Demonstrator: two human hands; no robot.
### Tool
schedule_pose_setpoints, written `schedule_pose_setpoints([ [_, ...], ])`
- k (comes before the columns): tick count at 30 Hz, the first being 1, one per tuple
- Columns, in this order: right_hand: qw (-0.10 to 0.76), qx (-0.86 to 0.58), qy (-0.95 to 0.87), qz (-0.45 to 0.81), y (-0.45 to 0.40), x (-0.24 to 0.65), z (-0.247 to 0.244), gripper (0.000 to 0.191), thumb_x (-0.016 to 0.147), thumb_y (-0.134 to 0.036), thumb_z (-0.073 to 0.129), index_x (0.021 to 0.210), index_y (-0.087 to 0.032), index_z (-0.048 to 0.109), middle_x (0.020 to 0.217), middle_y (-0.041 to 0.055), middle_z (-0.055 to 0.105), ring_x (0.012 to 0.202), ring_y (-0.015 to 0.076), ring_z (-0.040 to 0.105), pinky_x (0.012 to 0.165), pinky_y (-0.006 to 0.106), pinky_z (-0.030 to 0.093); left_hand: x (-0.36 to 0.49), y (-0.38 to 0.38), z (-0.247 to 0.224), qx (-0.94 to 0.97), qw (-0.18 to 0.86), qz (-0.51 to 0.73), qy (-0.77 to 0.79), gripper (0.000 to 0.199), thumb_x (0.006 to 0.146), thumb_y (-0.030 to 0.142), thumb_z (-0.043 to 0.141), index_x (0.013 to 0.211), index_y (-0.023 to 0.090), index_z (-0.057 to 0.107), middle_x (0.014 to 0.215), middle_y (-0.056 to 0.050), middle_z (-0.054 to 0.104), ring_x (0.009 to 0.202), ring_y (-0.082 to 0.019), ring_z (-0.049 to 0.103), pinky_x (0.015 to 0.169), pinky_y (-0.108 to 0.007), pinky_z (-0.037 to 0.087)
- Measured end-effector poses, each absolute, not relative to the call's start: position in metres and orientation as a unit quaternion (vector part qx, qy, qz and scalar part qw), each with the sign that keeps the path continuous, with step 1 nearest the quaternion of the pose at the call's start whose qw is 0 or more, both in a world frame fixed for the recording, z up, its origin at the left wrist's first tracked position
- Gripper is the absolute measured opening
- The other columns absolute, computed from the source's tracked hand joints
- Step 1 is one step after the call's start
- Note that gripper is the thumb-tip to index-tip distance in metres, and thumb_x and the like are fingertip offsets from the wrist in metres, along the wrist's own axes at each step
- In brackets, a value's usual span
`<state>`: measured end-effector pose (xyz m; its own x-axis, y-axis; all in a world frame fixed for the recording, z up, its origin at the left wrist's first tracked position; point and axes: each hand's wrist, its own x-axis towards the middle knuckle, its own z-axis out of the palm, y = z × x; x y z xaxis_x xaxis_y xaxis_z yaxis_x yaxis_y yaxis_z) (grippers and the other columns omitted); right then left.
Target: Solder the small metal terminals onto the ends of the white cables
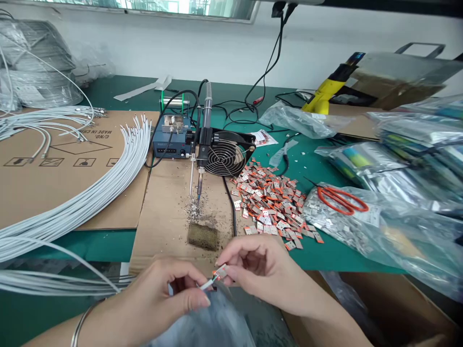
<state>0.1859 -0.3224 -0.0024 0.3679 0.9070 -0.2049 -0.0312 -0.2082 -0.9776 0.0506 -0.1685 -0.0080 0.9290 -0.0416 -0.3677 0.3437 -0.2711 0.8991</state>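
Note:
My left hand (170,294) pinches the end of a white cable (208,284) between thumb and fingers. Thin coloured wires come out of its stripped tip and meet a small metal connector with orange plastic (220,273). That connector sits between the thumb and forefinger of my right hand (260,267). Both hands are close together in front of the table edge. Beyond them, a brown sponge (203,236) lies on cardboard, below the tip of a soldering iron (204,154) held upright in a stand. A heap of similar orange and metal connectors (269,202) lies to the right.
A bundle of white cables (108,193) curves across the left side. Behind the iron stand a blue soldering station (170,140) and a black fan (226,158). Orange-handled scissors (342,200) rest on plastic bags at right, near a yellow heat gun (325,91). A solder spool (174,102) stands behind.

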Motion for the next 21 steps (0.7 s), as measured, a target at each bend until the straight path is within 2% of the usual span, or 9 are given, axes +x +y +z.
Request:
schedule_pose_setpoints([
  [8,0.517,-0.66,-0.379,0.392,-0.33,0.174,-0.008,0.011,0.079,-0.023,0.055,0.08,-0.013,0.061,0.062,0.0035,0.059,0.052,0.0081,0.045,0.048,0.019,0.036,0.047,-0.179,-0.016,0.684,0.698,-0.169,0.128,0.033,0.085,0.043,0.048,0.09,0.013,0.059,0.072,-0.001,0.052,0.062,-0.008,0.049,0.06,-0.02,0.038],
  [13,0.522,-0.669,-0.366,0.383,-0.328,0.171,-0.008,0.012,0.079,-0.023,0.054,0.079,-0.013,0.059,0.063,0.0042,0.058,0.053,0.0091,0.047,0.049,0.02,0.036,0.049,-0.182,-0.022,0.644,0.741,-0.125,0.147,0.031,0.08,0.041,0.056,0.083,0.01,0.057,0.065,0.0,0.047,0.057,-0.007,0.044,0.055,-0.019,0.034],
  [17,0.553,-0.65,-0.337,0.398,-0.324,0.169,-0.01,0.012,0.076,-0.024,0.057,0.074,-0.012,0.055,0.06,0.0038,0.057,0.053,0.0086,0.048,0.048,0.018,0.037,0.048,-0.184,-0.028,0.678,0.721,-0.045,0.138,0.028,0.078,0.038,0.059,0.076,0.011,0.059,0.068,-0.002,0.054,0.064,-0.009,0.044,0.06,-0.02,0.034],
  [21,0.544,-0.658,-0.333,0.399,-0.327,0.17,-0.014,0.013,0.077,-0.024,0.057,0.075,-0.012,0.056,0.061,0.0033,0.056,0.053,0.0082,0.046,0.049,0.019,0.036,0.048,-0.183,-0.028,0.737,0.662,-0.052,0.128,0.027,0.083,0.038,0.053,0.079,0.013,0.061,0.07,-0.001,0.057,0.066,-0.01,0.046,0.06,-0.021,0.034],
])
